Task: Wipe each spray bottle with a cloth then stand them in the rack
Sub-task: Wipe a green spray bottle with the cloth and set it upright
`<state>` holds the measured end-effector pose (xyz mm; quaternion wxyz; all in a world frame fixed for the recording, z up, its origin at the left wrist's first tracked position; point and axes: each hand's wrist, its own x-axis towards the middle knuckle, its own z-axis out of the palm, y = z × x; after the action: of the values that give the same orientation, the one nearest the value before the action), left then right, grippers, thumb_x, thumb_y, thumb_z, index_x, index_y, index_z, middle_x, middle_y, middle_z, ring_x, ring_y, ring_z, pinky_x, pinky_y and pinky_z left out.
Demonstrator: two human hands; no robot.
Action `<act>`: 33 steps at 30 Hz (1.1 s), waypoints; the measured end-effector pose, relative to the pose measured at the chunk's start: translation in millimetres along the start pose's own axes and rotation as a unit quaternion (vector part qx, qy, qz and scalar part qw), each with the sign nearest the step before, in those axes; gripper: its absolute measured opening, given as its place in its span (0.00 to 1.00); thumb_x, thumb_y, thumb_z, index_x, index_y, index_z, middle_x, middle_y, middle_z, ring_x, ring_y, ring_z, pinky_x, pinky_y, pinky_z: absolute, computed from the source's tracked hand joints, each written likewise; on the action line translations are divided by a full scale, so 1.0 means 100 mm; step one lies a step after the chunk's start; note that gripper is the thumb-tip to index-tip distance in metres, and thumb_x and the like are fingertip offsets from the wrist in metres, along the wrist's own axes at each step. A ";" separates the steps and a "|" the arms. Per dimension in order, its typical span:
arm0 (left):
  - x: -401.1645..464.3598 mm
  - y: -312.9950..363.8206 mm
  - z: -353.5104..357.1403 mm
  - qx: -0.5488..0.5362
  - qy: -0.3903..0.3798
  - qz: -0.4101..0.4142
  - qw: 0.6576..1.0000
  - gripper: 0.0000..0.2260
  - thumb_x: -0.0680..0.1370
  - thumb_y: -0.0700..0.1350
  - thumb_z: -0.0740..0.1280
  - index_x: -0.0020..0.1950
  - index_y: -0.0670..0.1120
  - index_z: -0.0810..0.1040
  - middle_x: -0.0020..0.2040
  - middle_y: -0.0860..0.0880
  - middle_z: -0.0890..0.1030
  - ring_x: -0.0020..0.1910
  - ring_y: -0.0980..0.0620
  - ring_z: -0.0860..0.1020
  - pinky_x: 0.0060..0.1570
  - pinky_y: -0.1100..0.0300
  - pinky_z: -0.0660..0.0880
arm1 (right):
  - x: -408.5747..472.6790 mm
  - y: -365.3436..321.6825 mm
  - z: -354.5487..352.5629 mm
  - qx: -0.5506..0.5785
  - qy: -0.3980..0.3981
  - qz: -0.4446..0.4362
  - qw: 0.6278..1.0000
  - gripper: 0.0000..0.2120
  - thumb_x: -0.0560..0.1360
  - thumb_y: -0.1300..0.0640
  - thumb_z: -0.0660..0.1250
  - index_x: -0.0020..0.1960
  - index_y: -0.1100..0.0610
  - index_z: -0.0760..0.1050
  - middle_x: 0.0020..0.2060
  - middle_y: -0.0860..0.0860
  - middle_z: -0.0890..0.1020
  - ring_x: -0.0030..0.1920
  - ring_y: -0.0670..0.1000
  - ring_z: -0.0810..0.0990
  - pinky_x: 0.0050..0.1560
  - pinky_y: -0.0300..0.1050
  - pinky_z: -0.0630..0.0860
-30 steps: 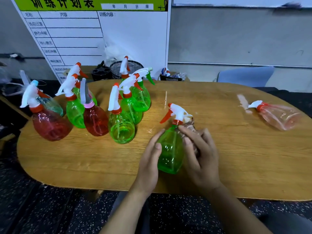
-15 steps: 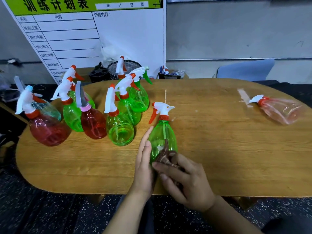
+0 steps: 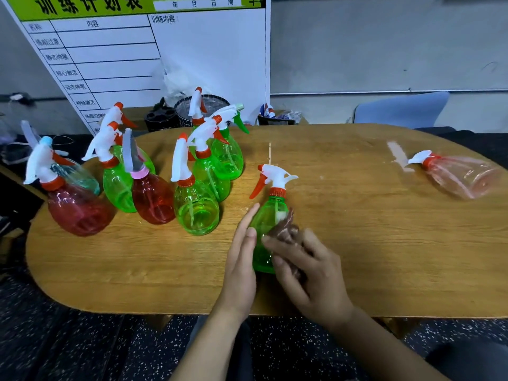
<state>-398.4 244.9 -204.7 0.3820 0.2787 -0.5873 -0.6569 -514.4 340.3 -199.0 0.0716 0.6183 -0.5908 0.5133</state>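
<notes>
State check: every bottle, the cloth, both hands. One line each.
Green plastic spray bottle with orange trigger: upright, being wiped.
Brownish cloth: bunched against that bottle, blurred.
Left hand: fingers straight, steadying the bottle.
Right hand: holds the cloth.
Pale pink spray bottle: lying on its side.
Cluster of green and red spray bottles: upright.

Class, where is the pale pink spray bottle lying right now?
In the head view, the pale pink spray bottle lies on its side at the wooden table's far right, apart from the other bottles.
</notes>
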 end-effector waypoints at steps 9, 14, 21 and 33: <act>-0.03 0.04 0.05 -0.026 -0.005 0.003 1.000 0.24 0.83 0.67 0.62 0.78 0.62 0.73 0.77 0.52 0.76 0.78 0.48 0.73 0.79 0.36 0.65 | 0.03 -0.10 -0.01 0.145 0.128 0.173 0.966 0.13 0.83 0.54 0.64 0.62 0.54 0.84 0.46 0.50 0.80 0.45 0.45 0.79 0.45 0.38 0.75; -0.04 0.06 0.05 -0.012 -0.037 0.017 0.999 0.43 0.66 0.72 0.78 0.79 0.64 0.70 0.77 0.60 0.75 0.78 0.57 0.72 0.77 0.48 0.67 | 0.11 0.04 0.17 0.317 0.211 0.379 0.843 0.09 0.85 0.58 0.64 0.61 0.55 0.81 0.56 0.55 0.85 0.59 0.59 0.84 0.62 0.59 0.80; -0.03 0.05 0.07 -0.020 -0.048 0.015 0.999 0.39 0.70 0.69 0.78 0.79 0.65 0.69 0.78 0.61 0.74 0.78 0.58 0.71 0.77 0.50 0.68 | 0.11 0.05 0.20 0.351 0.216 0.397 0.820 0.07 0.86 0.61 0.62 0.57 0.60 0.78 0.53 0.62 0.83 0.50 0.56 0.82 0.51 0.51 0.80; 0.01 -0.03 0.01 0.012 -0.043 -0.016 0.999 0.25 0.81 0.70 0.61 0.78 0.70 0.68 0.82 0.59 0.68 0.83 0.52 0.63 0.81 0.36 0.59 | 0.25 0.03 0.06 0.190 0.176 0.249 0.933 0.11 0.83 0.57 0.63 0.63 0.48 0.78 0.55 0.42 0.83 0.53 0.45 0.82 0.53 0.39 0.78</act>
<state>-400.1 245.1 -207.2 0.3426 0.2638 -0.6063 -0.6675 -518.6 319.1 -185.4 -0.0743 0.3528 -0.5952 0.7182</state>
